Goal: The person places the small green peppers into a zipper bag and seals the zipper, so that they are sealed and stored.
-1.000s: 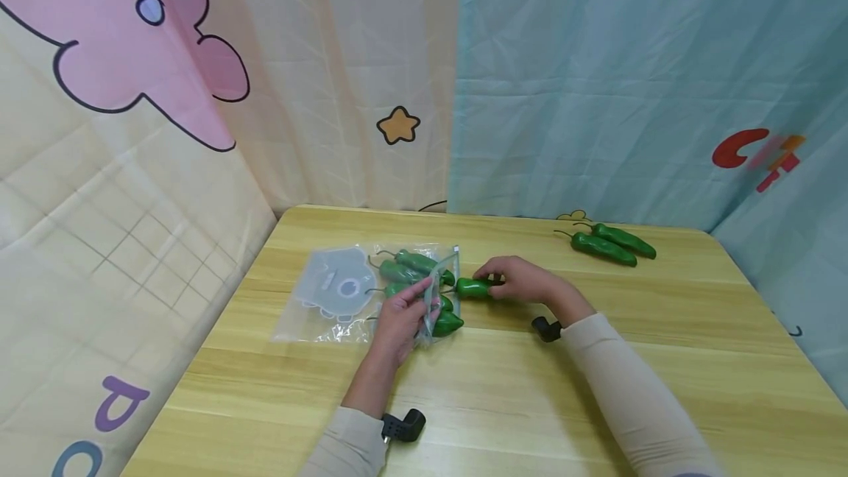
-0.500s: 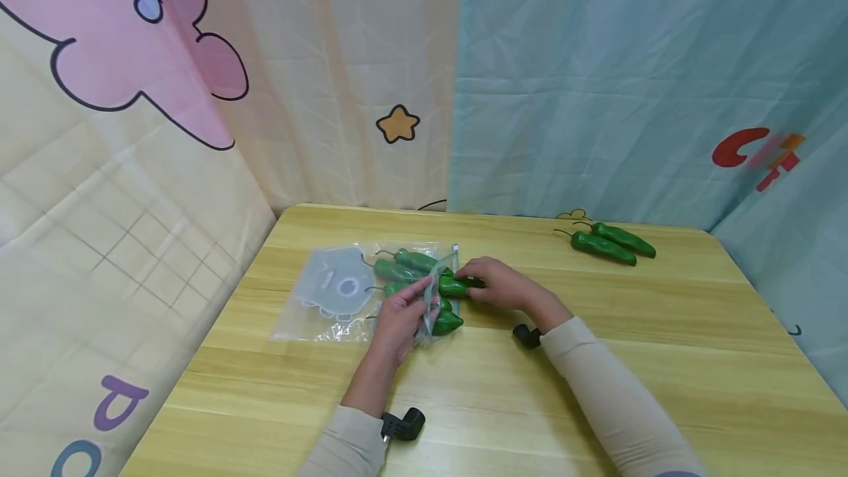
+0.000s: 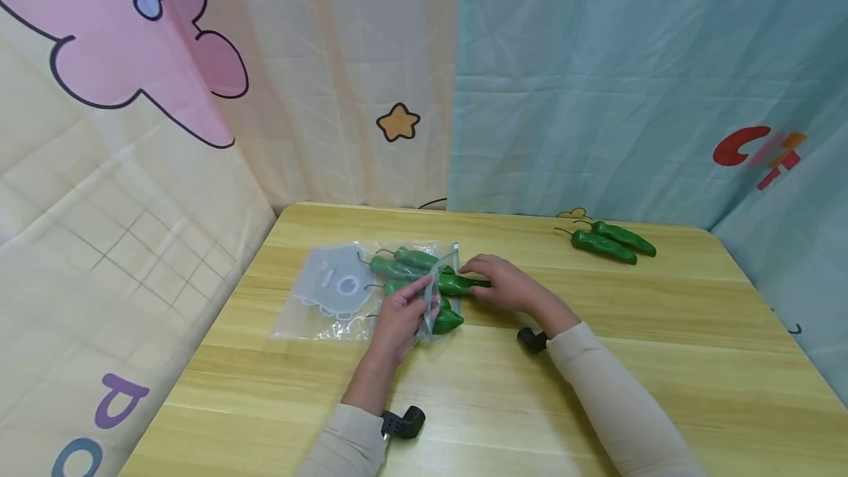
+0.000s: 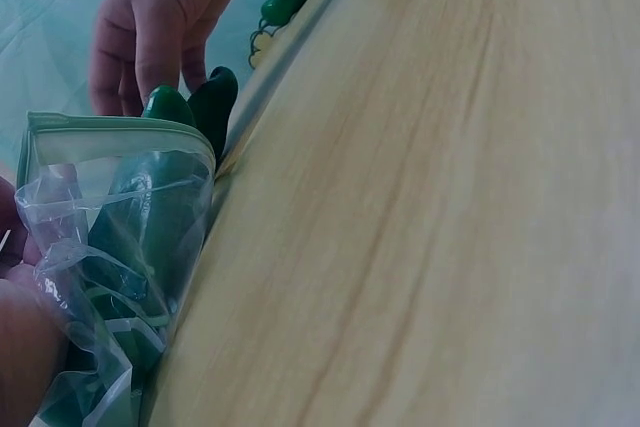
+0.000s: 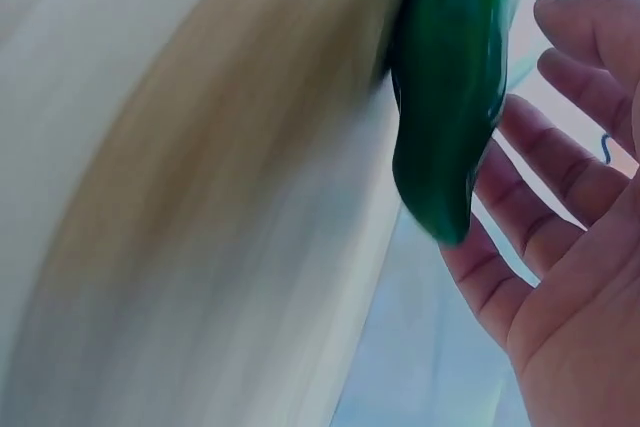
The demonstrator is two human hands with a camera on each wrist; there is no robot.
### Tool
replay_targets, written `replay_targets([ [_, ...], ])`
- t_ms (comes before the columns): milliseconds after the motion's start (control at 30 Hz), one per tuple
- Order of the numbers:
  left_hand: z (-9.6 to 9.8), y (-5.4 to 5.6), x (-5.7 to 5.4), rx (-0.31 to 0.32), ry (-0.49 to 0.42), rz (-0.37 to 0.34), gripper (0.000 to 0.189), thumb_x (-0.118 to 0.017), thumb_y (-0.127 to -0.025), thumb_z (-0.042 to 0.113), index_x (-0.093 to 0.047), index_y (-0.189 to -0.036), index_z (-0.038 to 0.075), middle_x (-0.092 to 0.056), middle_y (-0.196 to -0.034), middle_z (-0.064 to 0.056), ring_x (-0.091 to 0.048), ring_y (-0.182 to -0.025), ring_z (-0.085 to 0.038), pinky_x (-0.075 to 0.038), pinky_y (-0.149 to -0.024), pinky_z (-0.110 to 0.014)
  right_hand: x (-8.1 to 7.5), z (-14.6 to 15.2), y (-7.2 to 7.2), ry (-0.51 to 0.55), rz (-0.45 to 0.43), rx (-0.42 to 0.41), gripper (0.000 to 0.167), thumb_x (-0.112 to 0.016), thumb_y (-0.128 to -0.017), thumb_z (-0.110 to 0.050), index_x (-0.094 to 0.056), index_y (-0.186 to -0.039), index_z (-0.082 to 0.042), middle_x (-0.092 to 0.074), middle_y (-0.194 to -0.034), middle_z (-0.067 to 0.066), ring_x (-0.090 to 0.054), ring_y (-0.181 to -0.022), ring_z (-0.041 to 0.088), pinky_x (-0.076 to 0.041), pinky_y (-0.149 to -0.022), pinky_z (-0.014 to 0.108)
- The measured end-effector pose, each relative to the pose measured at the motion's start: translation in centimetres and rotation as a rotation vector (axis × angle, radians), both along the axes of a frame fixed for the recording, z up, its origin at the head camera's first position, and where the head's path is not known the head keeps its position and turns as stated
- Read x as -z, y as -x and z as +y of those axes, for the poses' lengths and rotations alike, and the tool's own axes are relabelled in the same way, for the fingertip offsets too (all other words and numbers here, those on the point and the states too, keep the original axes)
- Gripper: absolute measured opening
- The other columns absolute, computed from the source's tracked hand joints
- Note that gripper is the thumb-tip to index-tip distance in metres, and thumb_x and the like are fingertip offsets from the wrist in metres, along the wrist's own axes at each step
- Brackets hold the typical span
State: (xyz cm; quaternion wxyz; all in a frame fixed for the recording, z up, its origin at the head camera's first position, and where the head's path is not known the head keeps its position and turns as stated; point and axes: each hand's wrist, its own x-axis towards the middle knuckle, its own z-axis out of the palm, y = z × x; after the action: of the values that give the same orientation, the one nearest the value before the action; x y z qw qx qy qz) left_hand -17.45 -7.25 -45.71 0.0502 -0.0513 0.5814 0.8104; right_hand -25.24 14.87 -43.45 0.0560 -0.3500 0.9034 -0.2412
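Several green peppers point(image 3: 391, 269) lie under the film of the clear bag point(image 3: 298, 322), which sits flat on the tabletop point(image 3: 470, 411). Risk there: film looks light and slippery, so a push from the mouth end could slide or bunch it, I judge. Next, the left hand point(image 3: 397, 321) holds up the mouth's upper lip; if that pinch slips, I'd expect the lip to sag and block the opening. At the mouth, the half-in pepper point(image 3: 456, 285) has its tip sticking out to the right. Off-line, it could snag the rim point(image 4: 110, 127) or jam against the lower pepper point(image 3: 449, 320), whose tip also pokes out. Far right, two loose peppers point(image 3: 601, 247) lie side by side near the back edge, well apart from both hands; low risk, I'd say.

Fingers, left side: narrow, pinching the bag's lip, no pepper in them that I can make out. Right hand point(image 3: 506, 287): fingers loosely bent and spread, thumb apart, beside the half-in pepper's tip, not wrapped round it. Fingertip contact: can't tell from my views. Without a firm grip, that pepper might back out, I reckon.
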Motion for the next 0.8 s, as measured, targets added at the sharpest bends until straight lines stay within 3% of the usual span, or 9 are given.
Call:
replay_targets([
  [400,0.0,0.0,-0.1,-0.012,-0.002,-0.002,0.047,-0.055,-0.089,-0.011,-0.058,-0.135,-0.001,-0.059,-0.129,-0.023,-0.066,-0.092,-0.013,-0.057,-0.081,-0.025,0.2,2.2,-0.2,-0.028,-0.026,0.085,0.035,-0.067,-0.094,-0.01,-0.063,-0.128,-0.003,-0.061,-0.123,0.011,-0.059,-0.111,0.028,-0.049,-0.097,0.046],
  [800,0.1,-0.1,-0.1,-0.016,-0.005,0.009,0.048,-0.054,-0.088,-0.012,-0.057,-0.135,-0.003,-0.061,-0.122,-0.024,-0.066,-0.09,-0.013,-0.057,-0.078,-0.024,0.5,1.6,-0.2,0.023,0.021,0.051,0.023,-0.066,-0.094,-0.005,-0.068,-0.117,-0.004,-0.063,-0.11,0.006,-0.059,-0.1,0.02,-0.051,-0.092,0.042],
])
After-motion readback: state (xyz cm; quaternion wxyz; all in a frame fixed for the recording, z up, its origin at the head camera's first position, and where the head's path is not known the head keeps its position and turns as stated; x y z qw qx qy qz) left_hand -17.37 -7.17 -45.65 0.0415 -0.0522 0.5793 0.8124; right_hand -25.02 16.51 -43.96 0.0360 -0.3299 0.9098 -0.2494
